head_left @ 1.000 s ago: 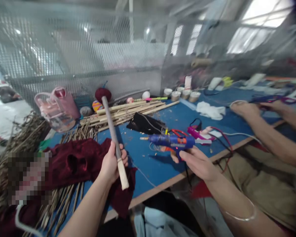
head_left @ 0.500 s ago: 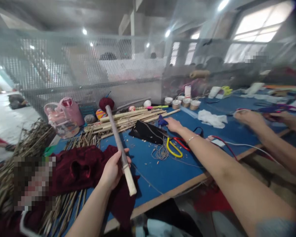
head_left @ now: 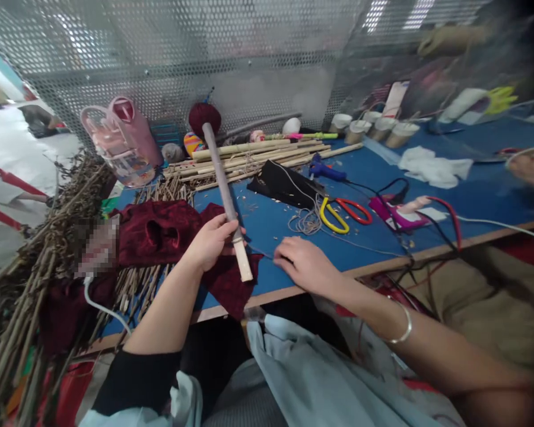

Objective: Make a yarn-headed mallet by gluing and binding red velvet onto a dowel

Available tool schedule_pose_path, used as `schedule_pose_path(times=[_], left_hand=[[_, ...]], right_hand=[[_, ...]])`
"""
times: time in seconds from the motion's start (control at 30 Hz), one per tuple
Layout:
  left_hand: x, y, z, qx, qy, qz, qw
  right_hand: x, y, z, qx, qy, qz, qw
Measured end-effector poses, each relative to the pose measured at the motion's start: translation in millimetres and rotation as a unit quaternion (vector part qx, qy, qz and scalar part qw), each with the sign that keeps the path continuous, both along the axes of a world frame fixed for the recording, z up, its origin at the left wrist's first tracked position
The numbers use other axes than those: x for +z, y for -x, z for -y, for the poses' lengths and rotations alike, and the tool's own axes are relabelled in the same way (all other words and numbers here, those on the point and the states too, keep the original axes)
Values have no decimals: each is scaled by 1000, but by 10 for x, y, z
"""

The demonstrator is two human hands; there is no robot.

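Note:
My left hand [head_left: 213,242] is closed around a stick [head_left: 222,178] wrapped in grey cord, with a bare pale wood end pointing toward me. My right hand [head_left: 305,264], wearing a silver bangle, is a short way to the right over the blue tabletop. Its fingers are pinched together on a thin grey cord [head_left: 261,254] that runs from the stick. Beyond it lie a loose tangle of grey cord [head_left: 305,223] and scissors [head_left: 345,214] with yellow and red handles. A blue glue gun [head_left: 328,170] rests behind the scissors. Dark red cloth [head_left: 160,234] lies under and left of my left hand.
Dry twigs [head_left: 35,267] are heaped at the left. Pale sticks [head_left: 267,155] lie at the back, near a dark red yarn ball [head_left: 203,117] and a pink bag [head_left: 131,130]. Paper cups [head_left: 400,134] and white cloth [head_left: 436,166] stand right. Another person's hand [head_left: 531,169] shows at the right edge.
My right hand has let go of the glue gun, come back toward me and taken the cord. My left hand still holds the stick. The view has tilted down.

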State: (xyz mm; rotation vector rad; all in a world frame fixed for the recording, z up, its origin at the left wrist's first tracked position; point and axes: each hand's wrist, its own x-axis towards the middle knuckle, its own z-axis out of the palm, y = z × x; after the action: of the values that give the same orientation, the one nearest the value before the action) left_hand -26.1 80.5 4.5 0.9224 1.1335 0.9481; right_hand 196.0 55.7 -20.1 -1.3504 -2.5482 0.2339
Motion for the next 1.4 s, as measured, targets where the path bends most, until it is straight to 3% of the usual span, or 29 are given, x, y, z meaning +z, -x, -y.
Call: schedule_pose_path(times=[0.13,0.2,0.27,0.33,0.37,0.4,0.5,0.63,0.9,1.2,1.4], left_hand=[[78,96,16,-3,11,-2,1000],[96,124,0,-8,19,-1,1000],[92,129,-28,-20,20,5,1000],[74,116,-55,-30,18,15,999],[65,107,-64,-32,16,20,999],[58,100,-71,-33,13,23,999],[55,99,-73,-30,7,25,999],[74,147,-65,-24,4,34,999],[0,141,-78,-19,4,45,999],[-51,99,-76,-29,0,46,999],[-39,79,-78,-23,3,47,999]], right_hand=[[59,-232,-426,-113,-66,21,991],[157,-244,-381,-121,-140,-7,983],[212,-115,-113,-35,-185,-47,981],[173,114,254,167,-153,-45,973],[115,240,421,228,-126,-36,965],[38,360,556,233,-102,-29,967],[-222,601,726,151,-120,-71,979],[-372,559,651,151,-161,-156,963],[-296,137,509,147,-137,-221,954],[-193,288,604,117,-10,-381,917],[-187,353,666,68,113,-417,899]])
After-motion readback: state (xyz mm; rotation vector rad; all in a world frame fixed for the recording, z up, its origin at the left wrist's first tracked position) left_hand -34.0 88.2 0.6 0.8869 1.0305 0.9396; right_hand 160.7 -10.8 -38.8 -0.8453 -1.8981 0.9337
